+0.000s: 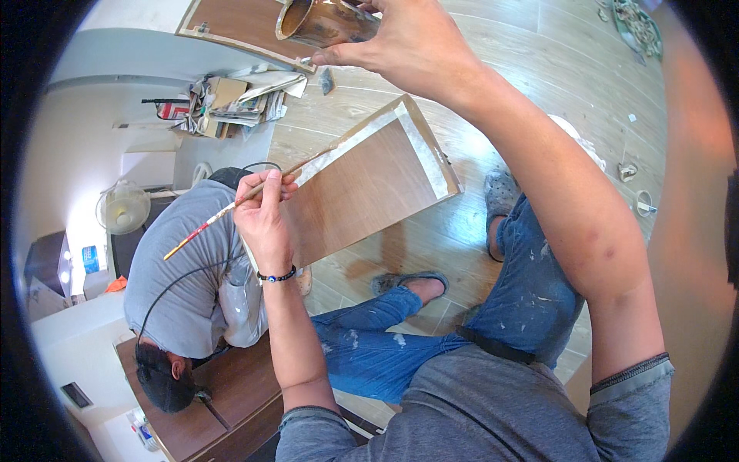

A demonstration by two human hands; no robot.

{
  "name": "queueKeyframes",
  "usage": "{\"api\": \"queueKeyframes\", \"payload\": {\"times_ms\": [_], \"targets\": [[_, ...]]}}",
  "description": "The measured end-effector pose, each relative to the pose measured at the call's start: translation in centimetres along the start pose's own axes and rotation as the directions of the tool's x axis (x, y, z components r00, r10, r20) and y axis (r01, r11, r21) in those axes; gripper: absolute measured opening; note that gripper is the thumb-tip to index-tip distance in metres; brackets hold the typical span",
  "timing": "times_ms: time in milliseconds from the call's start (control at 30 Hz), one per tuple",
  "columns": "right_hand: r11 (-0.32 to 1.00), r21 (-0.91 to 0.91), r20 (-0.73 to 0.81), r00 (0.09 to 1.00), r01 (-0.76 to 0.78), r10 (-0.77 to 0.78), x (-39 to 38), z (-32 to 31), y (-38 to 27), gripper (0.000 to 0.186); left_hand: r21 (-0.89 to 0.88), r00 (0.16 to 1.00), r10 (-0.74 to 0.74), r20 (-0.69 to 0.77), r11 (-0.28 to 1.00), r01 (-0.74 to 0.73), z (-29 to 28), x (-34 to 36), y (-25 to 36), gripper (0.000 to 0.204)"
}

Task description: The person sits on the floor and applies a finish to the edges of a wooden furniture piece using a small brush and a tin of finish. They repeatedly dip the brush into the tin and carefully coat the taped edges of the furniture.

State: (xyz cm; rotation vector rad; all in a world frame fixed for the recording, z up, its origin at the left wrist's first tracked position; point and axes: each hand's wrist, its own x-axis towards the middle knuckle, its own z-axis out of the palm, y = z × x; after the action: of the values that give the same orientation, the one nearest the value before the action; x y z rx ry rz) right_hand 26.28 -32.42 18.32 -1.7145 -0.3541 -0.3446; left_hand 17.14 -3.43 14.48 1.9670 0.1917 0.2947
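My left hand point(264, 219) is closed round a slim paintbrush point(208, 223) with a red, white and yellow handle. The brush's dark, thin end slants up over the near long edge of a wooden panel point(358, 192); whether it touches the panel I cannot tell. That panel has a brown face and a pale border along two sides. Raised at the top, my right hand point(419, 50) grips a cup point(319, 23) with brown stains and a wide mouth turned left. Its thumb is stretched along the cup's lower side.
At the left a person in a grey shirt point(181, 262) bends over a brown wooden cabinet point(181, 416). Another framed panel point(239, 27) lies behind the cup. Beyond stand a paper pile point(242, 104) and a fan point(123, 208). A clear cup point(645, 204) rests on the floor at right.
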Motion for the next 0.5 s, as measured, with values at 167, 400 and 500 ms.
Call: {"api": "queueKeyframes", "payload": {"times_ms": [167,400,500], "targets": [[0.998,-0.001,0.045,0.997,-0.064,0.064,-0.4,0.3,-0.2,0.054,0.100,0.995,0.068,-0.068,0.993,-0.061,-3.2,-0.9,-0.3,0.012],[0.992,0.045,0.061,0.991,-0.121,0.118,-0.7,0.4,-1.0,0.050,0.392,0.956,0.287,0.056,0.875,-0.285,-3.7,-3.5,1.1,0.016],[0.997,0.050,0.047,0.997,-0.062,0.060,-0.4,1.0,-0.1,0.049,0.502,0.944,0.283,0.172,0.799,-0.331,-3.4,-3.9,1.1,0.013]]}}
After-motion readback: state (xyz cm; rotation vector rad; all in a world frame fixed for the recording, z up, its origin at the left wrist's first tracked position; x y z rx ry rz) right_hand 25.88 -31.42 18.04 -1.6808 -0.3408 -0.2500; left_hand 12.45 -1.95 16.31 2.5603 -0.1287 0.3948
